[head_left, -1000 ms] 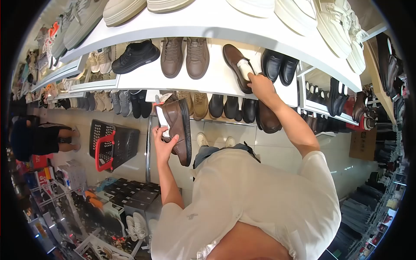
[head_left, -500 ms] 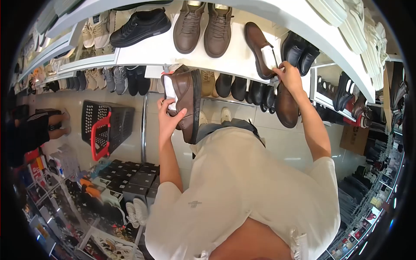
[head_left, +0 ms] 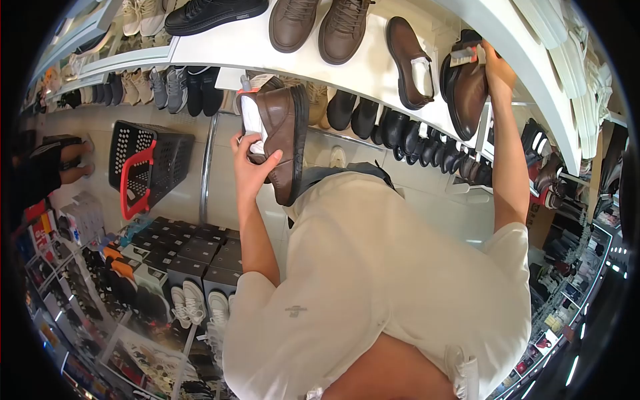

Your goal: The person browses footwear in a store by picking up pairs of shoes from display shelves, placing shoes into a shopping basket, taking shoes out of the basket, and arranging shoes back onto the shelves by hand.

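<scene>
My left hand point(head_left: 252, 163) grips a brown leather shoe point(head_left: 288, 147) in front of the shelf edge. White stuffing fills its opening, and a grey and red tag hangs at its top. On the right, my right hand point(head_left: 500, 73) is closed on the heel end of a brown loafer point(head_left: 469, 93), toe pointing down, with a tag showing. Behind this loafer, black shoes point(head_left: 450, 67) are partly hidden. A matching brown loafer point(head_left: 409, 63) with white stuffing stands on the white shelf point(head_left: 370, 80), left of my right hand.
Brown lace-up shoes point(head_left: 342, 33) and a black shoe point(head_left: 217, 15) sit along the shelf. Rows of dark shoes point(head_left: 393, 130) fill the level below. A black basket with a red handle point(head_left: 137, 180) stands on the floor at left, near stacked shoe boxes point(head_left: 200, 250). Another person point(head_left: 50, 167) is at far left.
My right hand has moved up and right with the brown loafer, from below the shelf edge to the black shoes. My left hand still holds its shoe. The view has shifted slightly.
</scene>
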`<action>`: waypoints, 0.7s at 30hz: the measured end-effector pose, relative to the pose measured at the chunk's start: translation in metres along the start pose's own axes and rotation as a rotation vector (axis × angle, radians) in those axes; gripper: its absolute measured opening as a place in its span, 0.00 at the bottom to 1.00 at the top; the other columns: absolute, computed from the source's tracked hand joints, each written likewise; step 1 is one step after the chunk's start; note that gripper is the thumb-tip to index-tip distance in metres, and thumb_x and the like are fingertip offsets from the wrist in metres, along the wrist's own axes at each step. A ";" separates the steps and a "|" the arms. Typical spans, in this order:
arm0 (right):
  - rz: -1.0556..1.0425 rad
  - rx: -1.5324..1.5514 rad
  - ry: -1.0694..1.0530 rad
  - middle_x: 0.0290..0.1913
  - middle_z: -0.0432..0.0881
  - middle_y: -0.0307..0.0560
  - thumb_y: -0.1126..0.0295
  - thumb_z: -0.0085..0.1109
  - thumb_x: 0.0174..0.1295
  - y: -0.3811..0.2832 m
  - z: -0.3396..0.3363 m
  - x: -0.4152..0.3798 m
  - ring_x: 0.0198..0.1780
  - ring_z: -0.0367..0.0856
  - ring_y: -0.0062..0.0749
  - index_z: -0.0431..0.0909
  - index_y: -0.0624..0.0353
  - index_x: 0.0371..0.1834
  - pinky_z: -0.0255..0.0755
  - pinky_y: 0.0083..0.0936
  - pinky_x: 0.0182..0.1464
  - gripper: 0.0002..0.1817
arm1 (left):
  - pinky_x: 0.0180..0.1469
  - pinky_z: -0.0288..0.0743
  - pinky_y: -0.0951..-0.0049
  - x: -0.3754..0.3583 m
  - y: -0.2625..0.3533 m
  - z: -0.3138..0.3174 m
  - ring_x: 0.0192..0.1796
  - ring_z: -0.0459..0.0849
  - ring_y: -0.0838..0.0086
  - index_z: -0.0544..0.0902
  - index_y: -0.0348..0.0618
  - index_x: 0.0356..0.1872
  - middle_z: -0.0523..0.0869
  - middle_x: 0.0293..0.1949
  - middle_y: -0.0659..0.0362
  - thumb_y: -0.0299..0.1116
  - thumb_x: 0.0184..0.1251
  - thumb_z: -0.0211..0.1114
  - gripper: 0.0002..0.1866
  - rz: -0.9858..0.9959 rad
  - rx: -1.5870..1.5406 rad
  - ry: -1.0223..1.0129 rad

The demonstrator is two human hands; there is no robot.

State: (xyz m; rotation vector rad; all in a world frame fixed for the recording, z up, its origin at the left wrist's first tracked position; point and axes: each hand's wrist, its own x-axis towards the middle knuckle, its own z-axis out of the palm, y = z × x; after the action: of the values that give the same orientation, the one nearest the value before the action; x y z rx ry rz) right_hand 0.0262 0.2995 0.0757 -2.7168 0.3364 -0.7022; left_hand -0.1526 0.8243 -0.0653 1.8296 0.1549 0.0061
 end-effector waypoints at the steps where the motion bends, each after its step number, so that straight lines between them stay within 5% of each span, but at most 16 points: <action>1: -0.114 -0.084 0.000 0.41 0.87 0.56 0.60 0.61 0.65 0.002 0.006 0.015 0.41 0.85 0.46 0.85 0.61 0.46 0.75 0.39 0.46 0.16 | 0.63 0.65 0.65 -0.002 0.002 0.002 0.58 0.73 0.61 0.79 0.42 0.48 0.70 0.56 0.52 0.32 0.45 0.80 0.26 -0.002 -0.015 0.016; 6: -0.462 0.150 -0.025 0.41 0.87 0.55 0.62 0.60 0.64 -0.009 0.032 0.053 0.43 0.85 0.46 0.85 0.62 0.44 0.75 0.39 0.47 0.14 | 0.64 0.64 0.64 -0.019 0.000 -0.001 0.60 0.72 0.60 0.79 0.42 0.49 0.70 0.58 0.51 0.32 0.46 0.79 0.26 -0.002 -0.019 0.085; 21: -0.475 -0.043 -0.176 0.45 0.86 0.59 0.49 0.65 0.61 -0.058 0.094 0.092 0.46 0.85 0.47 0.81 0.67 0.50 0.76 0.36 0.50 0.28 | 0.61 0.70 0.64 -0.068 0.006 0.000 0.59 0.75 0.62 0.80 0.43 0.47 0.67 0.61 0.51 0.31 0.44 0.81 0.26 -0.114 0.020 0.205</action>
State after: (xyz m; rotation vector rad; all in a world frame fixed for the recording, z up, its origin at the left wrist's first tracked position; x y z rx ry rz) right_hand 0.1600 0.3482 0.0575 -2.8977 -0.3505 -0.5648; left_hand -0.2193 0.8149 -0.0546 1.8356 0.4051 0.1125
